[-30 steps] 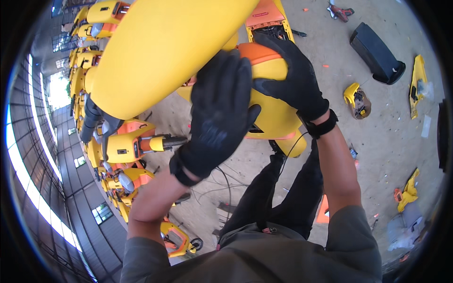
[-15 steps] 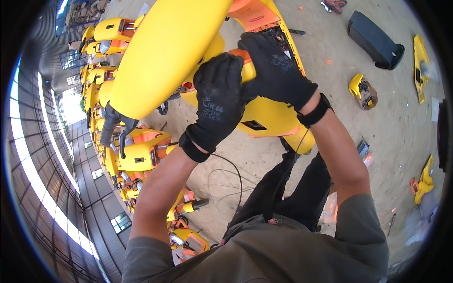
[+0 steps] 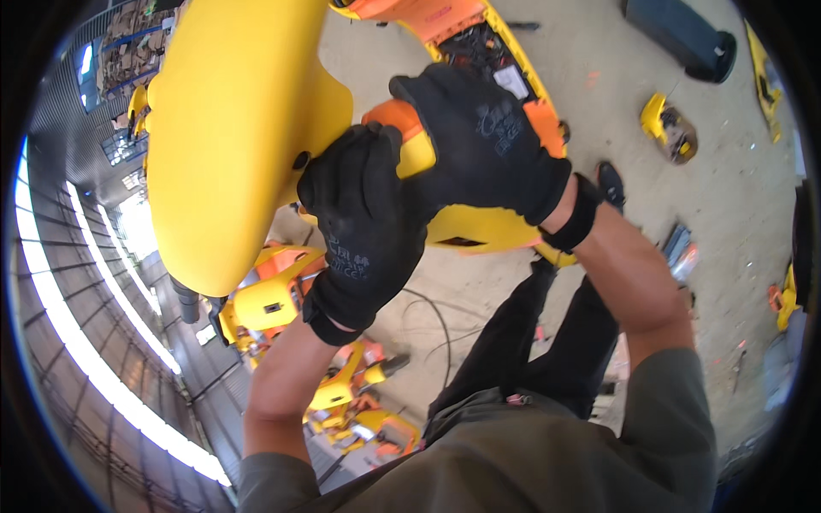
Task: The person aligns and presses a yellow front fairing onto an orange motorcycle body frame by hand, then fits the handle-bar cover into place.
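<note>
One large, smooth yellow panel (image 3: 231, 145), rounded like a long shell, fills the upper left. Beside it, the left hand (image 3: 359, 209), in matte black fabric, has its fingers curled together against one small, glossy orange-and-yellow piece (image 3: 416, 154); whether they pinch anything, one cannot tell. That piece sits between the two gloved hands, gripped between the thumb and bent fingers of the right hand (image 3: 483, 141). Farther right, one tapered black plastic casing (image 3: 671, 32) and one thin yellow strip (image 3: 763, 81) lie on gritty grey floor (image 3: 727, 197).
</note>
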A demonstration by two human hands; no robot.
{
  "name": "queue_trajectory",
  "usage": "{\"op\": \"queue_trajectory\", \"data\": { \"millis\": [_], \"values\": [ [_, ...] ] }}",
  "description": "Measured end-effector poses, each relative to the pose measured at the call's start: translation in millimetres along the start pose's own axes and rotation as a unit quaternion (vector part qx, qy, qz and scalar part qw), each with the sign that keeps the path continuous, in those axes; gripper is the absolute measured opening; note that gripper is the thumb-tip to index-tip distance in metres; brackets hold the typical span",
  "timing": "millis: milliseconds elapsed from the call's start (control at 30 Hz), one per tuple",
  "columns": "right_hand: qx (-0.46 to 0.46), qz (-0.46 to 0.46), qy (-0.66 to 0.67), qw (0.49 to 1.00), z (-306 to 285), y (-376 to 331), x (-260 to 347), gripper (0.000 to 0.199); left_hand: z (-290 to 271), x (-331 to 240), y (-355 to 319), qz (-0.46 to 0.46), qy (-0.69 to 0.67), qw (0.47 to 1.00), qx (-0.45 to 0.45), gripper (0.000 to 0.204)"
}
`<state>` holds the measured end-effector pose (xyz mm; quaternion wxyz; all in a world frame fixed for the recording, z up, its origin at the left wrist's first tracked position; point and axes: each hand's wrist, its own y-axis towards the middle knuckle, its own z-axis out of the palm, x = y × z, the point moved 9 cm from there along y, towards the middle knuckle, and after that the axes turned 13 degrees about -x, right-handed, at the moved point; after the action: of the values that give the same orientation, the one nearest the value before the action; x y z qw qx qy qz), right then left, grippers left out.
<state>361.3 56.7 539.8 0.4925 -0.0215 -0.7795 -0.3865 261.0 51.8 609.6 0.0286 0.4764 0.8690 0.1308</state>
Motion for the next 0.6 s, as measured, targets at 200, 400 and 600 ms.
{"op": "queue_trajectory", "data": {
  "millis": [200,400,600],
  "values": [
    [-0.056,0.111,0.131,0.984,-12.4,-27.0,-15.7,0.095,-1.8,3.3,-4.0,0.011,0.039,0.999,0.025,0.077],
    [0.037,0.229,0.104,0.967,-28.4,-139.1,-75.8,0.119,-5.9,-8.1,4.6,0.029,0.055,0.998,0.033,0.080],
    [0.021,0.218,0.091,0.971,-26.6,-146.8,-83.8,0.116,-2.7,-21.4,11.2,0.053,0.067,0.995,0.052,0.072]
  ]
}}
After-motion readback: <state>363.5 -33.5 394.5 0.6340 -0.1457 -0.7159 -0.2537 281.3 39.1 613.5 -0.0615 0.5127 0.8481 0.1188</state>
